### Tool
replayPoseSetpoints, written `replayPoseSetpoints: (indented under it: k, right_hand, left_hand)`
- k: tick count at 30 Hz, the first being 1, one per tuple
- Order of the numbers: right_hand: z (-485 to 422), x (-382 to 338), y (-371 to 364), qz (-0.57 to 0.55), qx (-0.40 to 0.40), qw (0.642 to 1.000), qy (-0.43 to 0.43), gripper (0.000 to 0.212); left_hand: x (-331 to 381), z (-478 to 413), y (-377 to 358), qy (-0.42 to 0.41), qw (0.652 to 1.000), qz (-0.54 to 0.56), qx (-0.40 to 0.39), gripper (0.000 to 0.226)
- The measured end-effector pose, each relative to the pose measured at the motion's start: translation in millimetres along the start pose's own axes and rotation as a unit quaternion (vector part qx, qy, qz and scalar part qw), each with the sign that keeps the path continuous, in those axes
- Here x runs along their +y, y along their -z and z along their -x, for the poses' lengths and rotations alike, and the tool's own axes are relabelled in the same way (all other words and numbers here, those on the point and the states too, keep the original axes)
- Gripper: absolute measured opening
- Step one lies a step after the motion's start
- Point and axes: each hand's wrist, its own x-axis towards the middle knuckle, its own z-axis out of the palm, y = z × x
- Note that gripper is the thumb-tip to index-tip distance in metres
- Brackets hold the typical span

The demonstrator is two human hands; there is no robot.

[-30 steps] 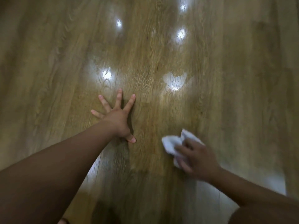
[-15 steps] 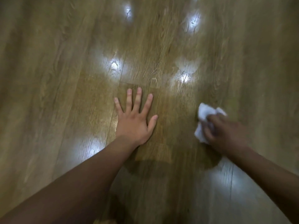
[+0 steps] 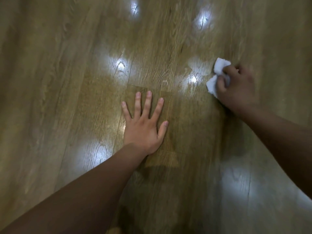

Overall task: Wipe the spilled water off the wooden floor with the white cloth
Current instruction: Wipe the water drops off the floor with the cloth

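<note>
1. Over on the left it's just bare wooden floor (image 3: pixel 50 81), with bright light glare on the planks, so wet and shiny are hard to tell apart there.
2. In the middle, the person's left hand (image 3: pixel 143 127) is pressed flat on the floor, fingers spread, holding nothing, basically a prop.
3. Just right of that there's a pale patch (image 3: pixel 200 67) that's probably the spilled water, though it could partly be reflection.
4. On the far right, the right hand (image 3: pixel 236 88) is clamped around the bunched white cloth (image 3: pixel 219 67), which sits on the floor at the patch's edge.
5. To do it well, they should press down and drag the cloth leftward across the patch in overlapping passes, turning to a dry side.
</note>
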Motion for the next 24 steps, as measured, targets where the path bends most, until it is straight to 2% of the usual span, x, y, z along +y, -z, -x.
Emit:
replayPoseSetpoints:
  k: [3, 4, 6, 7, 8, 9, 10, 12, 13, 15, 17, 19, 21, 23, 24]
  right_hand:
    - [66, -40, 8, -0.051, -0.131, 0.982, 0.123, 0.025]
    - [98, -55, 13, -0.083, -0.181, 0.959, 0.202, 0.023]
    - [145, -72, 24, -0.125, -0.243, 0.878, 0.394, 0.02]
    - [148, -70, 24, -0.135, -0.264, 0.847, 0.442, 0.021]
    - [138, -62, 18, -0.143, -0.265, 0.837, 0.457, 0.024]
    - [120, -54, 13, -0.139, -0.247, 0.853, 0.439, 0.028]
    - [98, -45, 7, -0.129, -0.2, 0.891, 0.387, 0.031]
    - [47, -20, 0, -0.065, -0.081, 0.967, 0.232, 0.034]
    - [23, -8, 1, -0.042, -0.032, 0.987, 0.154, 0.034]
    - [-9, 6, 4, -0.01, 0.021, 0.999, 0.027, 0.033]
    - [-15, 3, -2, -0.015, 0.043, 0.998, -0.035, 0.03]
    - [1, -20, -7, -0.027, 0.024, 0.999, -0.002, 0.027]
    - [43, -55, -7, -0.054, -0.037, 0.995, 0.075, 0.025]
    - [113, -94, 0, -0.121, -0.144, 0.964, 0.19, 0.02]
    - [148, -109, 8, -0.155, -0.204, 0.927, 0.273, 0.017]
  left_hand:
    - [-1, 0, 1, 0.0, 1.0, 0.007, 0.0, 0.066]
    - [0, 0, 0, -0.003, 1.0, 0.008, 0.001, 0.066]
    - [0, 0, 0, -0.007, 1.0, 0.003, 0.0, 0.066]
    - [0, 0, -1, -0.008, 1.0, 0.002, -0.001, 0.066]
    - [-1, 1, -1, -0.007, 1.0, 0.002, -0.004, 0.066]
    - [-1, 1, -1, -0.003, 1.0, 0.002, -0.01, 0.066]
    - [0, 0, 0, 0.001, 1.0, 0.002, -0.023, 0.067]
    - [1, -1, 6, -0.003, 0.999, 0.002, -0.05, 0.066]
    - [-1, 0, 9, -0.013, 0.998, 0.009, -0.059, 0.066]
    - [-17, 4, 25, -0.034, 0.997, 0.044, -0.049, 0.067]
    - [-50, 14, 48, 0.006, 0.997, 0.074, 0.024, 0.069]
    - [-94, 33, 69, 0.127, 0.988, 0.088, 0.032, 0.073]
    - [-133, 57, 77, 0.256, 0.96, 0.093, -0.068, 0.085]
    - [-151, 76, 74, 0.316, 0.926, 0.107, -0.178, 0.107]
    - [-152, 81, 69, 0.314, 0.92, 0.104, -0.211, 0.117]
